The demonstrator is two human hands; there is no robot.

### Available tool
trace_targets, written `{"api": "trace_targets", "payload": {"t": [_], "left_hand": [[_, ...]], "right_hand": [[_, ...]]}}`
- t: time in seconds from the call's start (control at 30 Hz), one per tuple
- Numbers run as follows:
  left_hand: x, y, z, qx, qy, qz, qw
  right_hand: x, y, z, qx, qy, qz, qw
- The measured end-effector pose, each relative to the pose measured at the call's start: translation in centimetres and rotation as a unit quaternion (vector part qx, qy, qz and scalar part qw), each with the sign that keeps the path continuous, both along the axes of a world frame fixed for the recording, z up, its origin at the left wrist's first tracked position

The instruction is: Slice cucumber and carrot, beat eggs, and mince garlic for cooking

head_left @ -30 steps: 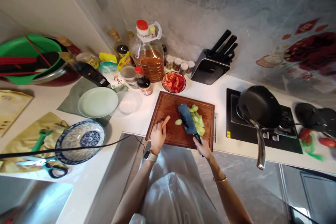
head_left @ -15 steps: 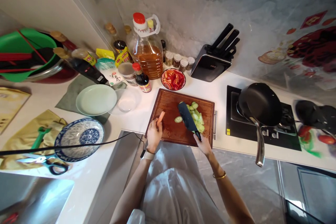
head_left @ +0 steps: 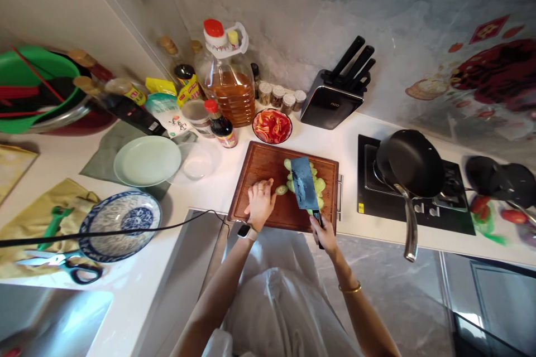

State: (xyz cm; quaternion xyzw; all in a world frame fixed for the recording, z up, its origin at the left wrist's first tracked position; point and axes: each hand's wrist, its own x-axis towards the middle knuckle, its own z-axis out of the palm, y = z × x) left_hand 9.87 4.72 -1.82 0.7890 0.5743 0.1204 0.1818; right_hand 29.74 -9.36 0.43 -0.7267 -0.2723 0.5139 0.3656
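Observation:
A brown wooden cutting board (head_left: 268, 164) lies at the counter's front edge. Pale green cucumber slices (head_left: 320, 184) are heaped on its right half, and one slice (head_left: 281, 190) lies apart nearer the middle. My right hand (head_left: 323, 232) grips the black handle of a cleaver (head_left: 303, 183). Its broad dark blade lies tilted over the heap. My left hand (head_left: 259, 203) rests on the board left of the lone slice, with fingers curled down and thumb pointing at the slice. Whatever is under those fingers is hidden.
A bowl of red pepper strips (head_left: 272, 126) stands behind the board, with a knife block (head_left: 330, 103) and oil jug (head_left: 226, 86) at the wall. A black pan (head_left: 410, 164) sits on the stove at right. At left are a green plate (head_left: 146, 160) and a blue patterned plate (head_left: 119, 226).
The orange piece my left hand held up is no longer visible; that hand has come down onto the board by the lone slice. The cleaver blade has swung round over the cucumber heap.

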Motion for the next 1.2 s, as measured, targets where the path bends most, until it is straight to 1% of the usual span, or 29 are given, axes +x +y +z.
{"api": "trace_targets", "payload": {"t": [0.07, 0.1, 0.2, 0.4, 0.5, 0.53, 0.6, 0.67, 0.7, 0.73, 0.83, 0.87, 0.9, 0.97, 1.03, 1.1, 1.2], "left_hand": [[1.7, 0.6, 0.2, -0.01, -0.002, -0.046, 0.999], [2.4, 0.8, 0.3, -0.016, 0.003, -0.056, 0.998], [3.9, 1.6, 0.5, -0.031, 0.026, -0.056, 0.998], [3.6, 2.2, 1.1, -0.065, 0.032, -0.086, 0.994], [4.8, 3.2, 1.7, -0.09, -0.018, -0.069, 0.993], [5.5, 3.7, 2.0, -0.107, -0.047, -0.072, 0.991], [7.0, 4.6, 2.4, -0.124, -0.093, -0.097, 0.983], [7.7, 5.1, 2.7, -0.094, -0.1, -0.114, 0.984], [7.5, 5.0, 2.7, -0.068, -0.095, -0.1, 0.988], [6.9, 4.8, 2.7, -0.043, -0.088, -0.072, 0.993], [3.2, 3.0, 1.9, -0.01, -0.057, 0.043, 0.997], [1.8, 2.2, 1.5, -0.009, -0.04, 0.066, 0.997], [0.6, 1.4, 1.1, -0.007, -0.024, 0.082, 0.996], [-1.2, 0.1, 0.1, -0.004, 0.001, 0.091, 0.996], [-1.8, -0.7, -0.7, -0.005, 0.011, 0.088, 0.996], [-1.6, -0.9, -1.2, -0.012, 0.012, 0.086, 0.996], [-0.6, -0.7, -1.2, -0.033, 0.002, 0.1, 0.994]], "right_hand": [[-0.1, -0.2, 0.3, 0.008, 0.058, -0.044, 0.997], [0.0, -0.2, 0.6, 0.015, 0.077, -0.064, 0.995], [0.8, -0.4, 1.4, 0.036, 0.098, -0.109, 0.989], [2.5, -0.8, 2.6, 0.056, 0.098, -0.161, 0.98], [2.9, -1.1, 2.8, 0.054, 0.091, -0.167, 0.98], [2.9, -1.2, 2.9, 0.055, 0.082, -0.162, 0.982], [3.0, -1.5, 2.9, 0.063, 0.043, -0.141, 0.987], [3.2, -1.6, 2.8, 0.071, -0.015, -0.119, 0.99], [3.3, -1.7, 2.8, 0.071, -0.043, -0.109, 0.991], [3.4, -1.6, 2.7, 0.068, -0.066, -0.098, 0.991], [3.0, -1.3, 2.6, 0.039, -0.092, -0.05, 0.994], [2.6, -1.0, 2.7, 0.025, -0.093, -0.025, 0.995], [2.1, -0.8, 2.8, 0.011, -0.097, 0.001, 0.995], [0.6, -0.1, 3.1, -0.007, -0.116, 0.047, 0.992], [-1.2, 0.5, 3.3, -0.011, -0.143, 0.075, 0.987], [-2.9, 1.0, 3.4, -0.008, -0.159, 0.093, 0.983], [-5.0, 1.4, 3.0, 0.002, -0.181, 0.113, 0.977]]}}
